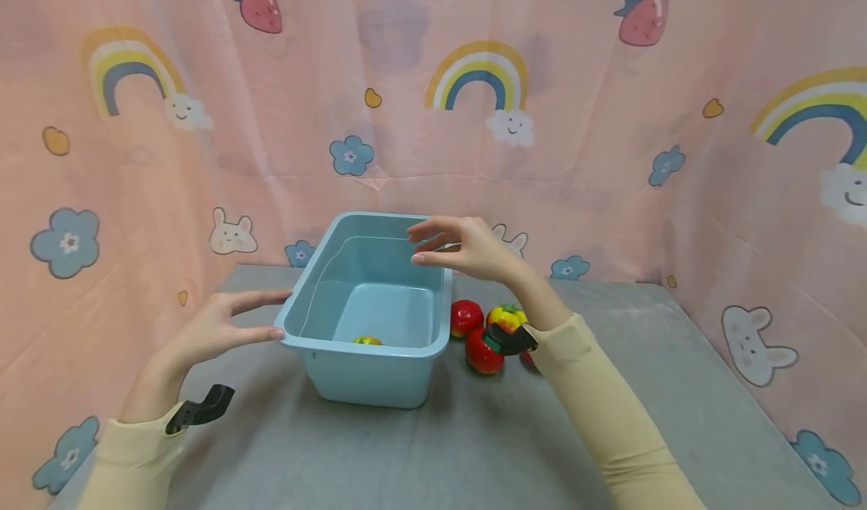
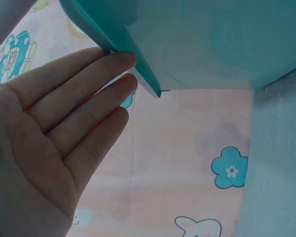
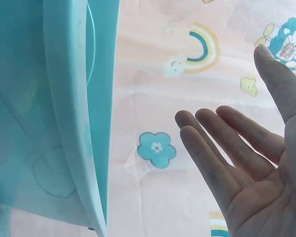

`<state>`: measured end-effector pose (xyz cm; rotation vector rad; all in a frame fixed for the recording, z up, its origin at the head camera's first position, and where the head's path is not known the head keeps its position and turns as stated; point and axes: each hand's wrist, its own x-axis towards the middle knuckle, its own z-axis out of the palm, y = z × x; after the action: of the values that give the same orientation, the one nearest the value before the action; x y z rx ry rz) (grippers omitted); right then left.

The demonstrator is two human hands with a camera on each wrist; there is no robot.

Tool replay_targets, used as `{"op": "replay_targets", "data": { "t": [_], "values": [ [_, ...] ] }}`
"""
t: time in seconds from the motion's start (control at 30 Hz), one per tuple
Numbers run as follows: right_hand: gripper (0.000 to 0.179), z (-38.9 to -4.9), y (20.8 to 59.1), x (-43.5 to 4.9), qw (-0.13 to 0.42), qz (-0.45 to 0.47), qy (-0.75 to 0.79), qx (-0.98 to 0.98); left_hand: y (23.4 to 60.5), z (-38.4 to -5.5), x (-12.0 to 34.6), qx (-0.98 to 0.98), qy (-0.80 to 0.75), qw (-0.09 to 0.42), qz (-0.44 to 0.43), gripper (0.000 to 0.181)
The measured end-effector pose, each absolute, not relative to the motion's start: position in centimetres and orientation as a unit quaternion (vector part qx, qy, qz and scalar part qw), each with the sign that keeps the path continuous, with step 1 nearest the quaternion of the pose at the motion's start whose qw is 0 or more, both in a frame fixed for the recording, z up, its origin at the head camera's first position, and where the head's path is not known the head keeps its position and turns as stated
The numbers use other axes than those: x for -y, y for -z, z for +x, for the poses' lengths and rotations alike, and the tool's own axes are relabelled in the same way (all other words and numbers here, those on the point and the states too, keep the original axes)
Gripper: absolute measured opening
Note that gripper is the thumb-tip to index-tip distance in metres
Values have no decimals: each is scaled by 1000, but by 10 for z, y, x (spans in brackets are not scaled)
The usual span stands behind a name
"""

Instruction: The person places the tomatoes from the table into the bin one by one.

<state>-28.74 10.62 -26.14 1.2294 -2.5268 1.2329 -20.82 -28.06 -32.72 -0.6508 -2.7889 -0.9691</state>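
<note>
Light-blue plastic tub [image 1: 369,378] upright on grey table [image 1: 325,465], mouth up, long axis running away from wearer. Left hand [image 1: 210,326]: fingers straight, touching tub's left rim near front corner. Right hand [image 1: 474,247]: fingers relaxed, apart, raised near right rim. Tub rectangular, rounded corners, flared lip

The left hand [image 1: 211,325] touches a blue box [image 1: 369,378]; the right hand [image 1: 469,245], holding nothing, is near its right edge.
</note>
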Motion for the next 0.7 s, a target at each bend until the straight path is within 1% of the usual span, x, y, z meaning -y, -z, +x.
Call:
{"op": "replay_targets", "data": {
  "t": [0.37, 0.7],
  "values": [
    [44, -276, 264, -125, 31, 386, -413, 824, 326, -206, 279, 925, 315, 58, -205, 54],
    [42, -272, 270, -145, 38, 374, -419, 827, 326, -205, 278, 925, 318, 56, -203, 54]
  ]
}}
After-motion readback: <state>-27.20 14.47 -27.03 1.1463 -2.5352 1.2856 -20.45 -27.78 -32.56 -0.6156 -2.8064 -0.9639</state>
